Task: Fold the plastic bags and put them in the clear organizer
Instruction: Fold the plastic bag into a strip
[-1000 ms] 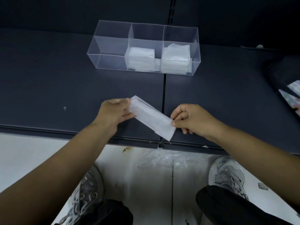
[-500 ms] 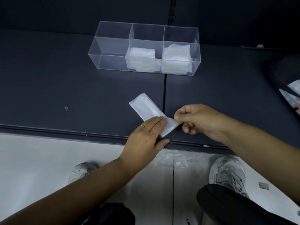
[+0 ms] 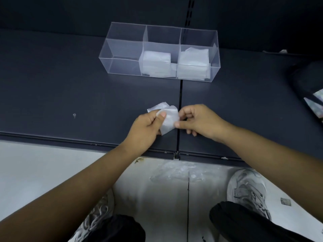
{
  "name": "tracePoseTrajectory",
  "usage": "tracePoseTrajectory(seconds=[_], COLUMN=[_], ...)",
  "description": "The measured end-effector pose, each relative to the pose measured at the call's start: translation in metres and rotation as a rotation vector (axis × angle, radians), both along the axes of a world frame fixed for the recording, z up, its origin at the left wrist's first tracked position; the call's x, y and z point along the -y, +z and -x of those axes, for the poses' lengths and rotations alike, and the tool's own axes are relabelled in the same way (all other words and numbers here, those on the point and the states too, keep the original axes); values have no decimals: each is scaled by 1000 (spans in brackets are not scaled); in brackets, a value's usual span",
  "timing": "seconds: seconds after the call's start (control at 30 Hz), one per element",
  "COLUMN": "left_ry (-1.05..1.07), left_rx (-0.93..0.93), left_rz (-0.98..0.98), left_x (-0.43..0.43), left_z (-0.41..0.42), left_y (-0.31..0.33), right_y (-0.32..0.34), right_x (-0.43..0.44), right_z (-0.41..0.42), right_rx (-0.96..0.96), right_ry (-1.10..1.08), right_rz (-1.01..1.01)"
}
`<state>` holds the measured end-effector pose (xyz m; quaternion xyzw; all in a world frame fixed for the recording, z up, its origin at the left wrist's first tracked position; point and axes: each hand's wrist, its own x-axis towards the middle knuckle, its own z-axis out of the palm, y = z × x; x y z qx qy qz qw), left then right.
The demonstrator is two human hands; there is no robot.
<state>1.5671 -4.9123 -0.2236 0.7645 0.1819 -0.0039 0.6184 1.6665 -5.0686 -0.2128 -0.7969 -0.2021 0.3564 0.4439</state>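
Plastic bag (image 3: 168,117), white and folded down to a small packet, is hovering just above the dark shelf (image 3: 61,81) in the middle of the frame, pinched from both sides. At its left edge the left hand (image 3: 146,127) is gripping it, thumb pressing on top and fingers curling underneath. At its right edge the right hand (image 3: 198,121) is pinching it between thumb and forefinger, the other fingers curling loosely. Higher in the frame, the clear organizer (image 3: 122,66) is standing on the shelf, well apart from the hands. Its left compartment is holding nothing, its middle compartment is holding a stack of folded bags (image 3: 156,62), and its right compartment is holding a taller stack (image 3: 193,62). Below the shelf edge, loose plastic (image 3: 174,173) is lying on the pale floor.
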Motion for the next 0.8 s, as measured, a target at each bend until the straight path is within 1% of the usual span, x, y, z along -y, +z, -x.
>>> tracePoseTrajectory(seconds=[0.07, 0.1, 0.13, 0.17, 0.2, 0.23, 0.27, 0.3, 0.33, 0.37, 0.4, 0.43, 0.47, 0.53, 0.57, 0.67, 0.73, 0.8], left_ry=[105, 165, 226, 281, 324, 342, 320, 244, 122, -18, -157, -269, -343, -399, -406, -418, -423, -418], left_rx=[-87, -123, -147, -150, -123, -55, 53, 182, 296, 372, 395, 343, 244, 57, 6, -77, -108, -135], left_rz=[196, 261, 278, 226, 101, -93, -326, -548, -727, -865, -964, -1026, -1061, -1119, -1139, -1180, -1215, -1229], left_x=[-4, -7, -10, -13, -15, -17, -17, -15, -11, -7, -3, -1, 0, -8, -12, -21, -22, -21], left_z=[-7, -10, -11, -11, -10, -8, -5, -3, -2, -2, -2, -3, -3, -5, -5, -8, -9, -9], left_y=[2, 3, 4, 4, 3, 2, 2, 3, 2, -2, -8, -14, -19, -28, -31, -35, -34, -34], right_y=[-1, -1, -1, -1, -1, -1, 0, 0, 0, 0, 1, 1, 1, 1, 1, 2, -1, -4], right_x=[-7, -10, -13, -16, -20, -23, -25, -28, -31, -33, -35, -36, -38, -39, -39, -35, -30, -25], right_z=[-4, -6, -7, -8, -9, -10, -11, -12, -12, -12, -12, -12, -12, -11, -10, -2, 7, 16], right_rx=[-9, -20, -25, -22, -12, 1, 15, 29, 41, 47, 46, 43, 46, 72, 93, 210, 316, 378], right_ry=[-85, -115, -132, -140, -144, -149, -156, -161, -163, -163, -165, -168, -167, -164, -166, -148, -133, -135], right_rz=[19, 35, 59, 90, 121, 149, 173, 195, 217, 237, 255, 268, 279, 293, 290, 244, 264, 299])
